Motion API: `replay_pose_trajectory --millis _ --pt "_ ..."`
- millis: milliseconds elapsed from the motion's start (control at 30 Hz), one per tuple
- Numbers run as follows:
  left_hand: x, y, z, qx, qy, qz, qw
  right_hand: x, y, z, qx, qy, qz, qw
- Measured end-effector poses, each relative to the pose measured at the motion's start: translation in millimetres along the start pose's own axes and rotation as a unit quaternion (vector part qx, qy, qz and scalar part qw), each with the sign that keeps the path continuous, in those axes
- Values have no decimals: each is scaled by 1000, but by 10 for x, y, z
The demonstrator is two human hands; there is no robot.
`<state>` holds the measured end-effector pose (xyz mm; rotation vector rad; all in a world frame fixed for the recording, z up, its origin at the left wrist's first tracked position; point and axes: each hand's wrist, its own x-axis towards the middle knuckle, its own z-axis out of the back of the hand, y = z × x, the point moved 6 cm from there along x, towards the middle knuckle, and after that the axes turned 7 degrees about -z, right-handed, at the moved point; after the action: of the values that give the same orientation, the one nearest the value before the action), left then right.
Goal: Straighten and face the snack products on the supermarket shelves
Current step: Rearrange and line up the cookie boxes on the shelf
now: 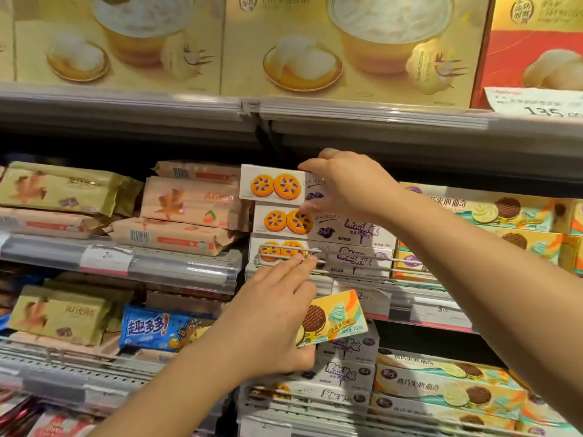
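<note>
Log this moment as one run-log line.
right hand: grips top white cookie box on stack | left hand: holds yellow cookie box, fingers extended to wire rail | phase: facing

I see the top biscuit box (272,185) white, printed with two orange biscuits dotted purple; the two boxes stacked under it carry the same print, with purple lettering to its right. Left of that box lie peach-pink wrapped packs (189,203), and further left olive-gold ones (60,190). Below it, my left hand (268,323) holds a yellow box (334,316) showing a brown chocolate disc and mint-green swirl. Above it stand gold cartons (347,45).
</note>
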<state>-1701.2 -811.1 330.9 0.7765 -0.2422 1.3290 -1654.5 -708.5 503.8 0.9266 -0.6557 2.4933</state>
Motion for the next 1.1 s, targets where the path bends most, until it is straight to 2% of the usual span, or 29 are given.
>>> replay_pose_trajectory --millis 567,667,800,867,933,1100 --pt "25 31 -6 -18 -10 12 1000 -123 -191 -28 -29 43 -13 999" --pt "20 22 -12 -21 -11 12 1000 -284 -133 15 -41 -9 -8 999" --pt "17 16 -22 -17 -7 17 1000 -953 -41 146 93 -171 -20 981" --pt "12 7 -39 -11 -6 19 1000 -1355 -27 52 149 -194 -54 968" --pt "17 -6 -37 -8 -9 22 1000 -1666 -59 -120 199 -169 -111 959" --pt "28 -67 -45 6 -11 43 999 -2102 -127 -495 340 -40 -227 912"
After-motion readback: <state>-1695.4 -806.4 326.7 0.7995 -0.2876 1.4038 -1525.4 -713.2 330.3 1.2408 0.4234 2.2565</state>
